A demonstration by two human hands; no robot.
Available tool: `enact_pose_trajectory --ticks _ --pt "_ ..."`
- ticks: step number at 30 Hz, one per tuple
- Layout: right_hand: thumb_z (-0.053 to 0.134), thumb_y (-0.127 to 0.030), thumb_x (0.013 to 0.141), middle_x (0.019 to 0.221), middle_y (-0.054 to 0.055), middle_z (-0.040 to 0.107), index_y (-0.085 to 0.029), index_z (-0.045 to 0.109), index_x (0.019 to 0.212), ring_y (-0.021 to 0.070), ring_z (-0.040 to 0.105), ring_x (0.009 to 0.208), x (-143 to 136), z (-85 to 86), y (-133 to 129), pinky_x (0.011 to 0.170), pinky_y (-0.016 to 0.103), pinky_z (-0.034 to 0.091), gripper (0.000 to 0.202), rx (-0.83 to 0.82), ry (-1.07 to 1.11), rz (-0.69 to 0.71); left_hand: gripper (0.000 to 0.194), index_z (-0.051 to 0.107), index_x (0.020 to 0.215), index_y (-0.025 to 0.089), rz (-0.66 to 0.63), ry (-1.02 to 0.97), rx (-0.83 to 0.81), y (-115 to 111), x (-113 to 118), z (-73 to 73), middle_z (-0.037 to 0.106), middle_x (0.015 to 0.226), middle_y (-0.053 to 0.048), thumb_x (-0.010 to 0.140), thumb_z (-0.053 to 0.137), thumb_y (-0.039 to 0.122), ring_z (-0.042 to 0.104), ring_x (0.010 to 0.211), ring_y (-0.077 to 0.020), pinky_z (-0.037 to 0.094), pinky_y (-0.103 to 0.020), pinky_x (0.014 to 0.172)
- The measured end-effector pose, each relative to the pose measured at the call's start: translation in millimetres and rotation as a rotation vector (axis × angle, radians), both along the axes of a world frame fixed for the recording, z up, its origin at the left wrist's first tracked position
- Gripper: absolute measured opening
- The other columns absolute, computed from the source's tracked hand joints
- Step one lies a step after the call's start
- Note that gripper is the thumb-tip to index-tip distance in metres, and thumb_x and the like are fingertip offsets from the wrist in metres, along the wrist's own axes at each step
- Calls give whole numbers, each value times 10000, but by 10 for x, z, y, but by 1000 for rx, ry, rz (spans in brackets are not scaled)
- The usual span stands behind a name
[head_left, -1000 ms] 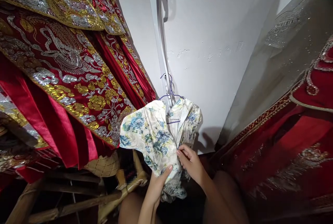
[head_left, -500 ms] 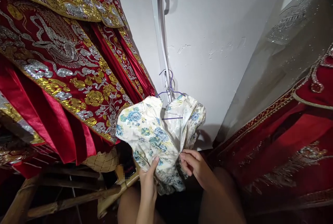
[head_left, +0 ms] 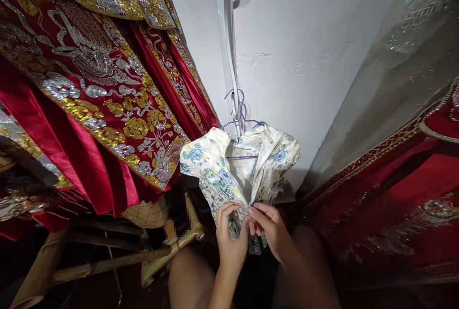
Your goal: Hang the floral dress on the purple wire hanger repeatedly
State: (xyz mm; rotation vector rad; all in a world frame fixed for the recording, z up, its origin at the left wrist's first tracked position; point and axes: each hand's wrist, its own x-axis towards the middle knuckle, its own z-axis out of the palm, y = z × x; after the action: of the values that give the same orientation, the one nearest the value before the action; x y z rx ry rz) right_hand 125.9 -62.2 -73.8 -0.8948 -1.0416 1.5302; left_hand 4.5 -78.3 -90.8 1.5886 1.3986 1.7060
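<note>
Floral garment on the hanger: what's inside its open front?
Purple hanger bar and pale inner fabric show; lower down, the garment's front, left hand and right hand hide the inside.

From afar I count one white blue-flowered fabric garment point(head_left: 221, 175), one thin purple hanger point(head_left: 244, 157), two bare hands point(head_left: 231, 247) point(head_left: 271, 230).

head-worn view | faces forward and down | bare hands close
</note>
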Motion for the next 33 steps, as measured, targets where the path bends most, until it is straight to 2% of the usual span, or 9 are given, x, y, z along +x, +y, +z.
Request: enact_pose_trajectory --ticks 4,7,9,15,23,29,33 --pt "675 -489 848 499 -16 538 -176 605 657 94 401 467 66 -60 -14 476 233 281 373 -5 41 -81 87 633 953 219 -73 28 -25 152 152 77 632 960 -72 868 622 201 597 973 -243 443 -342 900" --pt "688 -491 831 473 -24 512 -180 577 612 90 387 449 140 -86 -2 471 234 278 396 10 52 -106 79 637 950 216 -198 60 -60 188 203 95 646 913 -61 894 583 206 603 914 -231 440 -326 865" --pt "704 -481 818 468 -27 512 -181 578 609 90 399 446 174 -91 3 474 232 292 386 20 41 -83 116 644 972 213 -255 60 -66 170 222 88 653 922 -65 918 541 208 604 917 -231 437 -321 861" --pt "709 -456 822 473 -28 542 -181 590 623 90 443 441 174 -70 -14 481 224 340 359 55 -8 -56 165 644 973 194 -312 0 -109 128 219 72 656 906 -69 948 493 257 602 862 -228 429 -302 796" --pt "580 -470 905 458 4 612 -165 644 668 89 418 368 238 -19 -13 430 225 321 391 80 -116 33 226 551 847 184 -506 142 -162 224 111 157 568 834 -46 993 439 315 533 839 -194 387 -284 780" --pt "559 -457 903 423 5 605 -161 628 656 80 390 314 244 35 8 390 215 287 391 1 -67 144 248 427 759 194 -487 169 -106 232 111 60 490 767 -16 991 379 266 476 765 -170 364 -279 723" --pt "586 -467 873 377 -20 539 -165 632 668 77 330 290 239 63 62 360 226 208 367 -102 24 113 227 409 716 194 -486 243 -83 235 37 17 468 718 -3 943 410 194 461 742 -163 351 -273 710"
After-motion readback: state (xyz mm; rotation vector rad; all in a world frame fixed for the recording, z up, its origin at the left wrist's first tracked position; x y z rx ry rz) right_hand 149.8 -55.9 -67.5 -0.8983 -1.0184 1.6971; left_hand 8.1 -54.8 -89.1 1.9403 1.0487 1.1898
